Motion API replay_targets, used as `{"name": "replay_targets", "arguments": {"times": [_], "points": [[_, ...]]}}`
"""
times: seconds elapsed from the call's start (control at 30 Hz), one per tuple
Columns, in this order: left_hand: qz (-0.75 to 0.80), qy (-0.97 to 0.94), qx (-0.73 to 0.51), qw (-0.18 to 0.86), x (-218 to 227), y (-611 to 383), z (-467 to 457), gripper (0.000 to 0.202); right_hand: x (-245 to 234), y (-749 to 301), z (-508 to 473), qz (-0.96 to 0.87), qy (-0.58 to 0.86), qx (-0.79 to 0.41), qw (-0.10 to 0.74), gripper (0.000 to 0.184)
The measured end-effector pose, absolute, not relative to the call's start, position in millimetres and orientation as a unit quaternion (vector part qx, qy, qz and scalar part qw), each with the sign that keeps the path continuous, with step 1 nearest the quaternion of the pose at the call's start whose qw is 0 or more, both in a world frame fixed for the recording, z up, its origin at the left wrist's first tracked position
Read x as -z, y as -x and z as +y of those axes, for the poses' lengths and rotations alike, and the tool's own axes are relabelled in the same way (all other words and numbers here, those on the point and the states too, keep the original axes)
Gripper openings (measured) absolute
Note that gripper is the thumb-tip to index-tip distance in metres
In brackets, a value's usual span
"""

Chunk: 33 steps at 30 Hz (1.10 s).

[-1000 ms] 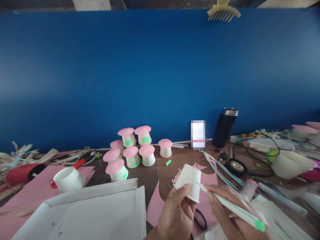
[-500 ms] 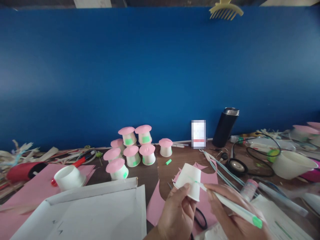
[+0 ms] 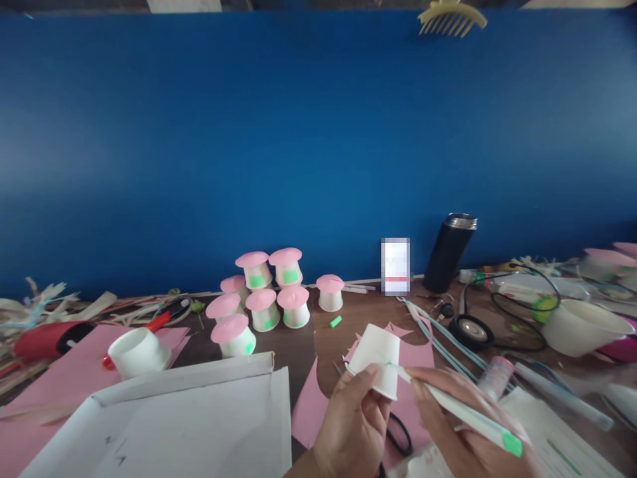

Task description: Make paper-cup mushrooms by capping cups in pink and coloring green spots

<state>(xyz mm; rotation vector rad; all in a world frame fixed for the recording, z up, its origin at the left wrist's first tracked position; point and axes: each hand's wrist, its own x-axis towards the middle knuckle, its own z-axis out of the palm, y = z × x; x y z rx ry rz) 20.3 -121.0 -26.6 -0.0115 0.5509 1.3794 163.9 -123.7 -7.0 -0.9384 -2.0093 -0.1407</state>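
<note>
A white paper cup (image 3: 374, 348) is tilted in the grip of my left hand (image 3: 354, 417), thumb on its side. My right hand (image 3: 460, 405) holds a white marker with a green end (image 3: 468, 411), its tip touching the cup's side, where faint green lines show. Beneath my hands lie cut pink paper (image 3: 311, 411) and scissors (image 3: 399, 435), whose black handle is partly hidden. A small green marker cap (image 3: 335, 322) lies beyond the cup. Farther back stand several paper cups topped with pink paper discs (image 3: 293, 307), many bearing green patches.
A white cardboard box lid (image 3: 199, 425) occupies the front left, near a tipped white cup (image 3: 139, 352). At the back right stands a black bottle (image 3: 449, 253). Cables, a glue bottle (image 3: 496, 377) and a large white cup (image 3: 584, 327) crowd the right side. A blue wall (image 3: 318, 146) rises behind.
Hardly anything differs. Both hands, the cup and the marker keep almost the same place, and the marker tip stays at the cup's side.
</note>
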Motion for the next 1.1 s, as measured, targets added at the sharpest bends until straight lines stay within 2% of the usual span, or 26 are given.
{"name": "replay_targets", "arguments": {"times": [1.1], "points": [[0.236,-0.025,-0.63,0.739,26.1,-18.9,-120.1,0.015,3.5,-158.8,-127.8,-0.808,0.377,0.049,0.45,0.016]]}}
